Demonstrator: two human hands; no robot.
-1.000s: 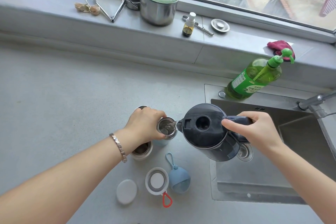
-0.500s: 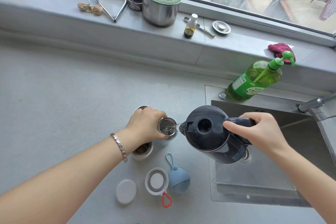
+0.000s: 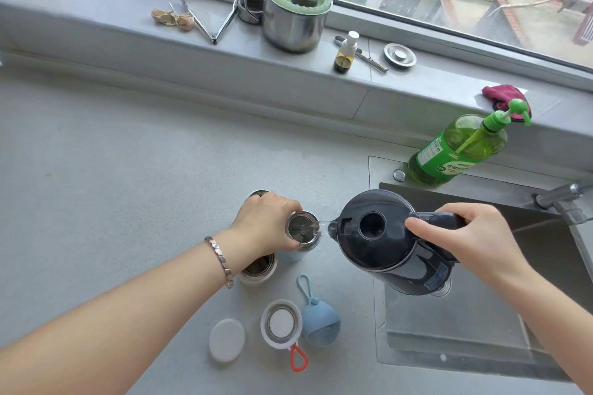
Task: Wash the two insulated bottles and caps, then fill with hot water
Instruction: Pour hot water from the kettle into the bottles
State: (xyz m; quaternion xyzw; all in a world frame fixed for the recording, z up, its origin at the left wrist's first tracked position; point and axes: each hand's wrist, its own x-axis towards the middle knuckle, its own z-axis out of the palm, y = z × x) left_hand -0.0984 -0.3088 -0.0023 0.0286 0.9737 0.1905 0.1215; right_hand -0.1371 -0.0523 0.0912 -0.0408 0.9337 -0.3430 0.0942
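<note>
Person, two arms in view. Left hand and right hand: bare, nails short. Left forearm and right forearm: bare to the frame edge. Left wrist: one bracelet, silver-coloured metal, a narrow band of small faceted links.

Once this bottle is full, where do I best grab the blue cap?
Probably by the round body of the blue cap, from above and the right: the red-looped cap crowds its left side, and its thin loop lies flat on the counter.
</note>
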